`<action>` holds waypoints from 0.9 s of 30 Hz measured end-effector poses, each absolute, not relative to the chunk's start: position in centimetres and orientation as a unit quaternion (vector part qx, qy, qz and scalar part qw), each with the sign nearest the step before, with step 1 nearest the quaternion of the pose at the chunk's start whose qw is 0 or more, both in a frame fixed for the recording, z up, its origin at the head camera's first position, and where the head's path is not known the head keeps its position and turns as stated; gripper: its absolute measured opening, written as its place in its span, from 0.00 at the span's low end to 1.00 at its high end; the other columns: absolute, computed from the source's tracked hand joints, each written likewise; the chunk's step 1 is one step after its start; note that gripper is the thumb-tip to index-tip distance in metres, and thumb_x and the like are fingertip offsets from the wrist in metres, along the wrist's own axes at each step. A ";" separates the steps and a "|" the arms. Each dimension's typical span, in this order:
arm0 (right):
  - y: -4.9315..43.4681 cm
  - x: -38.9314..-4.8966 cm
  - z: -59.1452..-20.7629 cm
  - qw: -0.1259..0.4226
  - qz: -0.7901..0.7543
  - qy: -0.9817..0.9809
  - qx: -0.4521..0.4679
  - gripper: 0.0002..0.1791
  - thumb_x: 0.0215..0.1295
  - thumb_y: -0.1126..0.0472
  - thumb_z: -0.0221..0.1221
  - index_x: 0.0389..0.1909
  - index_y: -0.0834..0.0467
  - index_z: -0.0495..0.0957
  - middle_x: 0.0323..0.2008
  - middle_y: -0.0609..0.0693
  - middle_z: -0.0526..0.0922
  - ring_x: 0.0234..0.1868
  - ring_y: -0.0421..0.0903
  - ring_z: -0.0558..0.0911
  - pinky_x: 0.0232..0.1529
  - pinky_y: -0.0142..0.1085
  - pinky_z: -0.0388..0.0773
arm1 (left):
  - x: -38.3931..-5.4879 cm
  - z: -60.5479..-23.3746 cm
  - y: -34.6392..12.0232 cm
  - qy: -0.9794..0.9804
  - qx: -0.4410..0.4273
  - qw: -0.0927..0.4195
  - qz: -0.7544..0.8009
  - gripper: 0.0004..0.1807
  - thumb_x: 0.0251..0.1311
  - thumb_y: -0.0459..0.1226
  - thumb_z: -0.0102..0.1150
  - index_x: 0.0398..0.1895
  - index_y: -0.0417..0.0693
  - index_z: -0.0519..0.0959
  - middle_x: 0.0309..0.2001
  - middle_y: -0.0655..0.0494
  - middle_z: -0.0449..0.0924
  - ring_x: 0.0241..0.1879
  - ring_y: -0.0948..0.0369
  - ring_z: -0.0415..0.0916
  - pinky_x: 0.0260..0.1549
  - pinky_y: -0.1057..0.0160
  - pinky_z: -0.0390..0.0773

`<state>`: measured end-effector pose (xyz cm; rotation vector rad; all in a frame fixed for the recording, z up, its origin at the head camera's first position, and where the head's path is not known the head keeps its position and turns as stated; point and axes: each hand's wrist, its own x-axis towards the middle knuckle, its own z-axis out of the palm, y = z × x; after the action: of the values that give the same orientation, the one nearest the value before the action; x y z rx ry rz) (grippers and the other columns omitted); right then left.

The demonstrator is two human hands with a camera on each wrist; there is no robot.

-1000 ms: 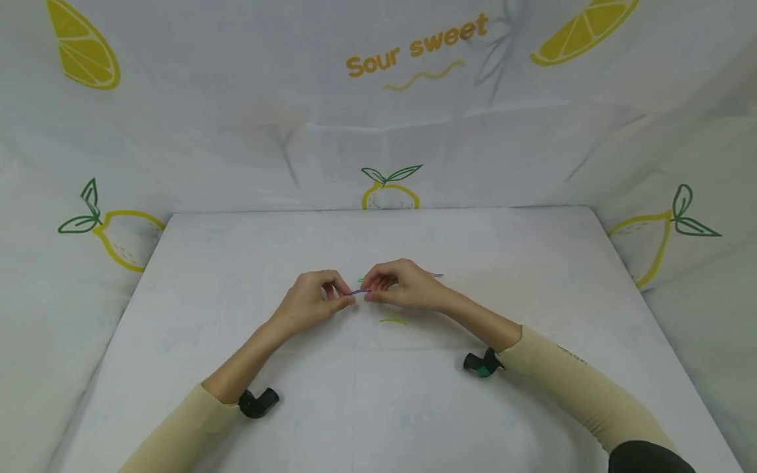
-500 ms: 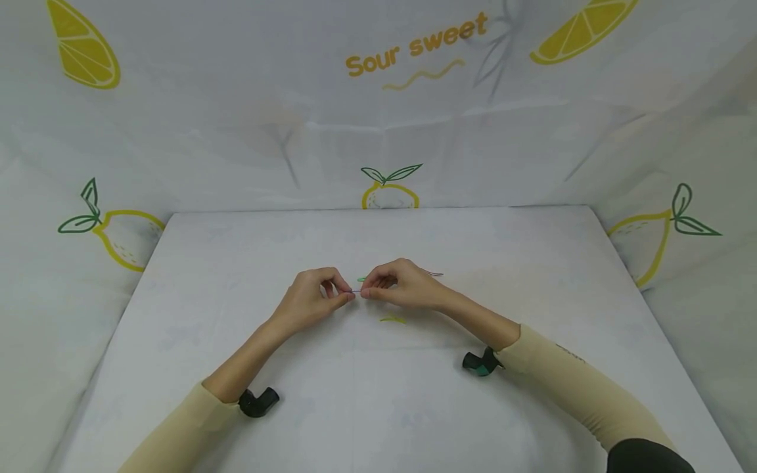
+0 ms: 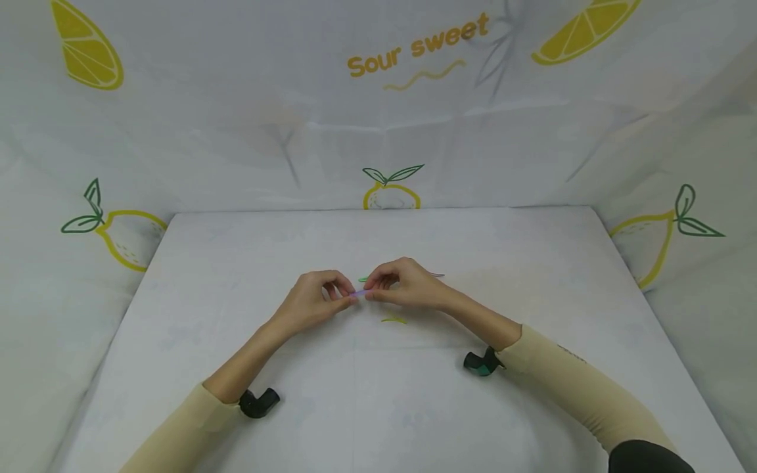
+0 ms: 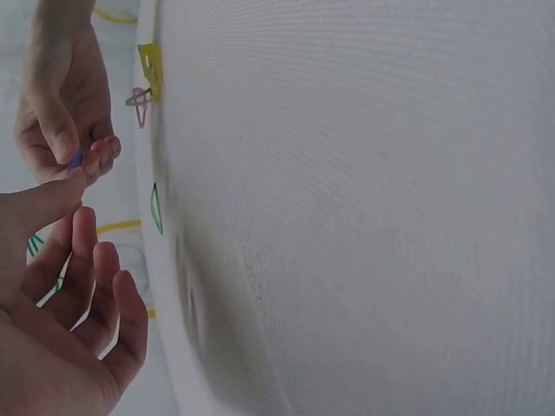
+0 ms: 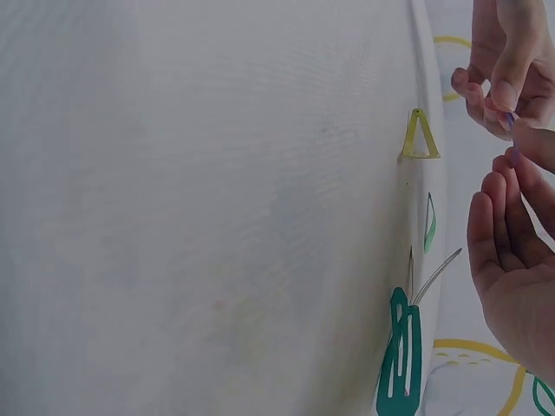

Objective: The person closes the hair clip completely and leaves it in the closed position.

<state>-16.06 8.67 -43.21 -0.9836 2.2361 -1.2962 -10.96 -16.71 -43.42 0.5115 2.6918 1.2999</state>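
Note:
Both hands pinch opposite ends of a small purple hair clip (image 3: 359,293) above the middle of the table. My left hand (image 3: 313,299) holds one end between thumb and forefinger. My right hand (image 3: 408,286) pinches the other end, and its fingertips cover part of the clip. Only a short purple stretch shows between them, also in the left wrist view. On the table, closer to me, lies a yellow triangular hair clip (image 3: 394,320). A green hair clip (image 3: 363,280) lies just behind the hands.
Beyond the right wrist, a thin dark clip end (image 3: 437,274) shows. In the right wrist view, a teal hair clip (image 5: 401,364) lies near the bottom, with thin prongs at its upper end. A white lemon-print curtain (image 3: 236,151) surrounds the white table (image 3: 266,243).
The purple clip has turned between the fingertips. It showed as an arched line, then as a thin straight line, and now as a broader lilac strip. The hands have barely shifted.

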 end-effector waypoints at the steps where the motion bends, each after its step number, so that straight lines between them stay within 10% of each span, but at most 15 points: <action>1: 8.7 -16.1 -43.3 0.188 -0.460 0.795 -0.348 0.06 0.71 0.61 0.72 0.44 0.59 0.90 0.39 0.50 0.92 0.37 0.38 0.86 0.49 0.34 0.86 | -11.0 -43.4 -16.7 0.887 0.166 0.059 0.427 0.04 0.63 0.38 0.77 0.36 0.53 0.89 0.33 0.60 0.89 0.32 0.64 0.79 0.29 0.68 0.73; 27: 9.0 -16.4 -44.1 0.201 -0.432 0.818 -0.322 0.05 0.72 0.63 0.69 0.45 0.58 0.92 0.38 0.48 0.92 0.38 0.38 0.85 0.46 0.29 0.84 | -11.5 -44.0 -16.4 0.892 0.157 0.068 0.419 0.05 0.64 0.38 0.77 0.34 0.49 0.89 0.29 0.57 0.87 0.29 0.65 0.75 0.29 0.69 0.71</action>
<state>-16.45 8.99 -44.06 -0.8988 2.2867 -1.2060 -11.50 -16.41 -44.05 0.4726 2.6866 1.2634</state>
